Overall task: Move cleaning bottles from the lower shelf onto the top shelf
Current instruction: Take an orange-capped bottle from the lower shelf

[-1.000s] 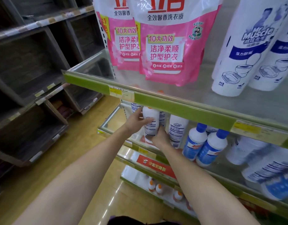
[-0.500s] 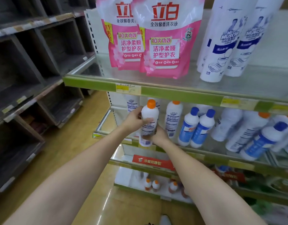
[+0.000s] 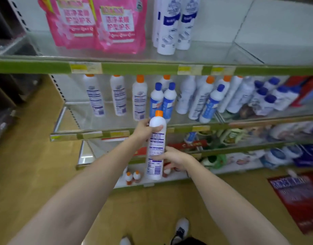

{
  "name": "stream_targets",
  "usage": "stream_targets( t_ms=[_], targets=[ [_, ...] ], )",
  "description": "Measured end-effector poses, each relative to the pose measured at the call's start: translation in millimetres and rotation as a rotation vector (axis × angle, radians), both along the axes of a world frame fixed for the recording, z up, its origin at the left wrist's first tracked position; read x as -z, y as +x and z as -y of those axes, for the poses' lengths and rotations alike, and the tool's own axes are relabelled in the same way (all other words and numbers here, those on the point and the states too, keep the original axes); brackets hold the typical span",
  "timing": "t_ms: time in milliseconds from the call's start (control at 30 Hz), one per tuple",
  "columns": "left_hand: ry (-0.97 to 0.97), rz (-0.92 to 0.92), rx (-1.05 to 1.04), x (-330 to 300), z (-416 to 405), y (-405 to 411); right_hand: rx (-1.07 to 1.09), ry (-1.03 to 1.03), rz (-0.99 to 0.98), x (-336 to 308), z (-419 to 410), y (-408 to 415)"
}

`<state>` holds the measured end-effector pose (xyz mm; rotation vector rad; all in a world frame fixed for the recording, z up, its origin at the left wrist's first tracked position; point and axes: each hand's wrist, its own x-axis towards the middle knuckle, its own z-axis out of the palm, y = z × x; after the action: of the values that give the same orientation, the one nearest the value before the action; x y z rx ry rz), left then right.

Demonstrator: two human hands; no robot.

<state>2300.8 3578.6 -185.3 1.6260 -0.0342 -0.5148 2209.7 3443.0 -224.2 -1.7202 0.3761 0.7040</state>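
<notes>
white bottle (image 3: 156, 144), upright, is sitting below the top shelf (image 3: 138, 68); your left hand (image 3: 143, 129) and right hand (image 3: 175, 157) are both gripping it.

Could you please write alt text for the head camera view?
Both hands hold an upright white orange-capped bottle clear of the shelves: left hand near its top, right hand lower. Behind, similar bottles line the lower shelf.

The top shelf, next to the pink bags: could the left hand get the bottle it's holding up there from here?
Probably yes. Both the left hand and right hand hold the orange-capped bottle out in front of the shelves, clear of the edges. The top shelf has bare space beside the pink bags, but it sits well above, needing a lift.
</notes>
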Motion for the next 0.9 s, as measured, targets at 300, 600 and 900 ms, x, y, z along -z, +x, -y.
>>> stream_targets(
  t_ms=[300, 600, 900],
  targets=[
    [0.012, -0.172, -0.086, -10.0, 119.5, -68.3, 0.039, 0.1, -0.032, -19.2, 124.5, -80.9],
    [0.006, -0.138, -0.059, -30.8, 232.5, -130.5, 0.061, 0.111, 0.079, -21.8, 237.8, -142.2],
    [0.148, -0.099, 0.009, -52.5, 277.6, -163.1, 0.076, 0.014, 0.142, -36.6, 279.6, -172.6]
  ],
)
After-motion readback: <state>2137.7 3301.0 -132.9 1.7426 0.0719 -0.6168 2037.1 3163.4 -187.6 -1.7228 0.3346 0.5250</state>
